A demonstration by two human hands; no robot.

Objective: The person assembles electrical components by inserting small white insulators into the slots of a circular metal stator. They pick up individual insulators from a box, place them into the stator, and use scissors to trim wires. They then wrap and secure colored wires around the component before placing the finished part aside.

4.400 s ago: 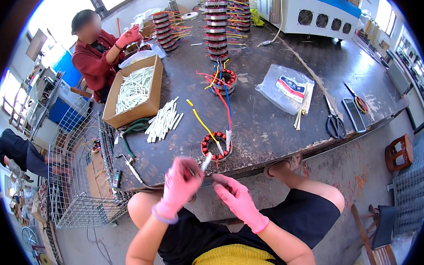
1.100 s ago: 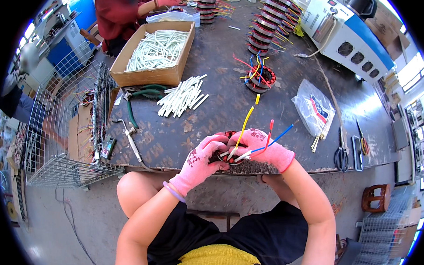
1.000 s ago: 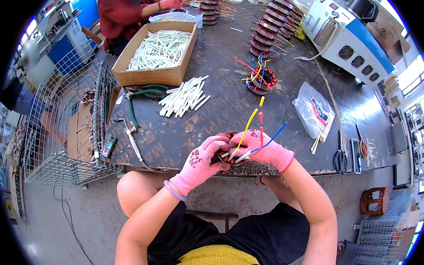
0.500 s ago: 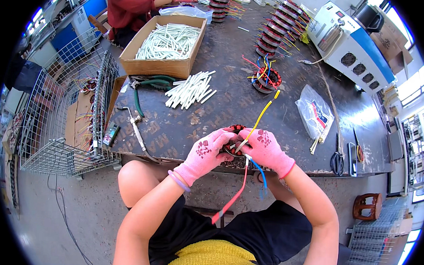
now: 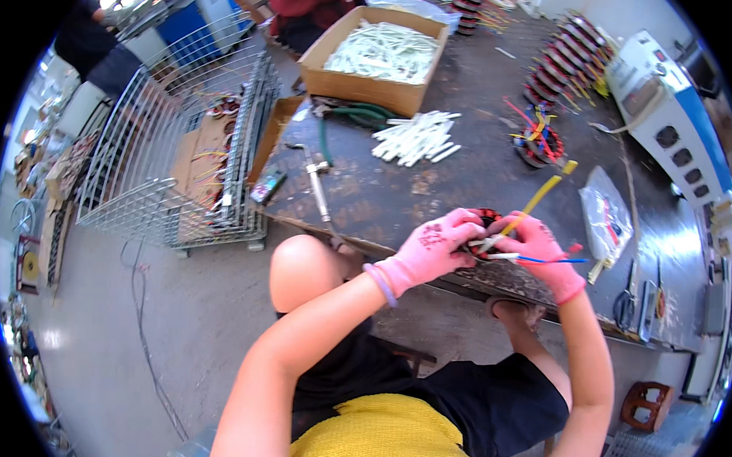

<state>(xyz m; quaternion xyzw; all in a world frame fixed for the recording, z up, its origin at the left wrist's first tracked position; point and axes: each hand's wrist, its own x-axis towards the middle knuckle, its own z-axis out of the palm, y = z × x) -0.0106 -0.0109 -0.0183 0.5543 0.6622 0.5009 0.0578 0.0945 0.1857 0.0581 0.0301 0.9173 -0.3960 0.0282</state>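
Both my hands wear pink gloves and hold a small ring-shaped motor stator (image 5: 487, 214) with red and dark windings at the table's front edge. My left hand (image 5: 436, 245) wraps its left side, fingers curled on the rim. My right hand (image 5: 538, 244) closes on the right side, by the lead wires. A yellow-sleeved wire (image 5: 542, 194) sticks up past the right hand. White sleeving (image 5: 502, 256) shows below the ring, and a blue wire (image 5: 552, 260) with a red one runs across the right glove. My fingers hide much of the stator.
Beyond lie a pile of white sleeves (image 5: 417, 138), a cardboard box (image 5: 363, 90) full of them, another stator (image 5: 548, 154) and stacked stators (image 5: 567, 60). Pliers (image 5: 325, 138) and a torch (image 5: 316, 190) are left; a plastic bag (image 5: 604, 217) and scissors (image 5: 624, 308) right. A wire cage (image 5: 169, 213) stands left.
The view has turned left, so the scene sits further right. The red and blue wires, which hung toward my lap, now lie rightward across the right glove. Both hands still hold the stator.
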